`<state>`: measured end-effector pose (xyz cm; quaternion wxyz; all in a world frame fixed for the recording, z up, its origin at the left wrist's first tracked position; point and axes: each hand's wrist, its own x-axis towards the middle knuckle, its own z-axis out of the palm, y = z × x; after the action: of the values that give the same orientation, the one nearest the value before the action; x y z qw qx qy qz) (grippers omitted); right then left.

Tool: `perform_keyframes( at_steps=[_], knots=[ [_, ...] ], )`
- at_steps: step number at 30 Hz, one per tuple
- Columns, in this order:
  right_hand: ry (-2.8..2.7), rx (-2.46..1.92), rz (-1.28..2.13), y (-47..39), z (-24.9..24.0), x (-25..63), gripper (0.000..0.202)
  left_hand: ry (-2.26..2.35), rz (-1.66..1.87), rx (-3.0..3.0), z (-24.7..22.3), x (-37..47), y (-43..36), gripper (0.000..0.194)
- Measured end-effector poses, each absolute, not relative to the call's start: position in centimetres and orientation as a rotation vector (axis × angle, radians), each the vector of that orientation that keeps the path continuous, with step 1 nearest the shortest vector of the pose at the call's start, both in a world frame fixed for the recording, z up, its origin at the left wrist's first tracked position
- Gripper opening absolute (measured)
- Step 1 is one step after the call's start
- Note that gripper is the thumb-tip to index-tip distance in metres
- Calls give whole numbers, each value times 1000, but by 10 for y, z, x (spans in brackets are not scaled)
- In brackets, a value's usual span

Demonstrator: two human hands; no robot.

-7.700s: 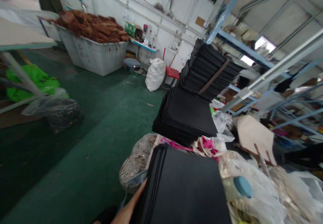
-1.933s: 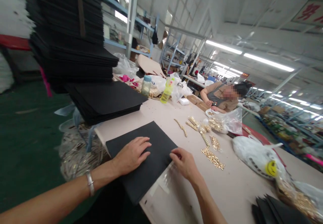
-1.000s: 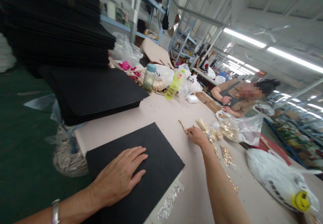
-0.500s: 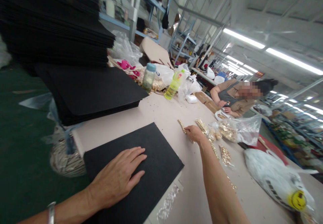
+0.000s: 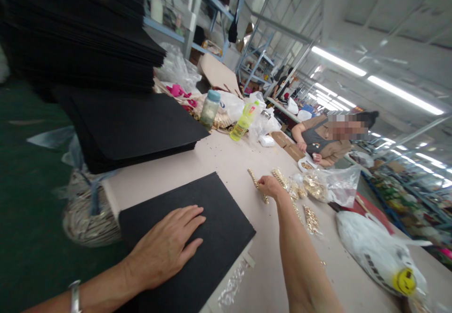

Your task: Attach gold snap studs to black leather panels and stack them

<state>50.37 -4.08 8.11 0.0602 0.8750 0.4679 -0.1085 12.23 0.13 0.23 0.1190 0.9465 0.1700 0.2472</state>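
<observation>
My left hand (image 5: 169, 244) lies flat on a black rectangular sheet (image 5: 226, 214) on the table, fingers stretched and slightly apart. Farther out, my right hand (image 5: 271, 187) has its fingertips closed on a short gold chain (image 5: 253, 177) lying on the tabletop. The chain's middle is partly covered by those fingers, while both ends show. Just right of that hand are more gold chain strips (image 5: 280, 177) and a small clear bag of gold pieces (image 5: 311, 220). Clear crinkled plastic (image 5: 232, 282) rests by the sheet's right edge.
Tall stacks of black sheets (image 5: 141, 129) stand at the left. Behind are a lidded jar (image 5: 210, 109) and a yellow-green bottle (image 5: 244, 121). A white plastic bag (image 5: 374, 247) sits at right. Across the table, a co-worker (image 5: 318, 136) works beside cardboard boxes (image 5: 293, 152).
The view has shifted slightly. My left hand stays flat on the sheet, and my right hand remains at the gold chain, whose near end now shows more. The co-worker's hands have moved a little.
</observation>
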Motion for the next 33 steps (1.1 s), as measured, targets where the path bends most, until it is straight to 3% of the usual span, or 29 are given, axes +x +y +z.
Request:
perform_keyframes(
  at_steps=[14, 22, 33],
  knots=[
    [1474, 2789, -165, -57, 69, 507, 24, 510, 725, 2765, -2, 122, 2, 41],
    [1426, 2832, 38, -51, 64, 492, 19, 479, 949, 2773, -15, 125, 8, 40],
    [1548, 2806, -109, -64, 67, 486, 27, 502, 1057, 2852, -30, 126, 12, 42]
  ],
)
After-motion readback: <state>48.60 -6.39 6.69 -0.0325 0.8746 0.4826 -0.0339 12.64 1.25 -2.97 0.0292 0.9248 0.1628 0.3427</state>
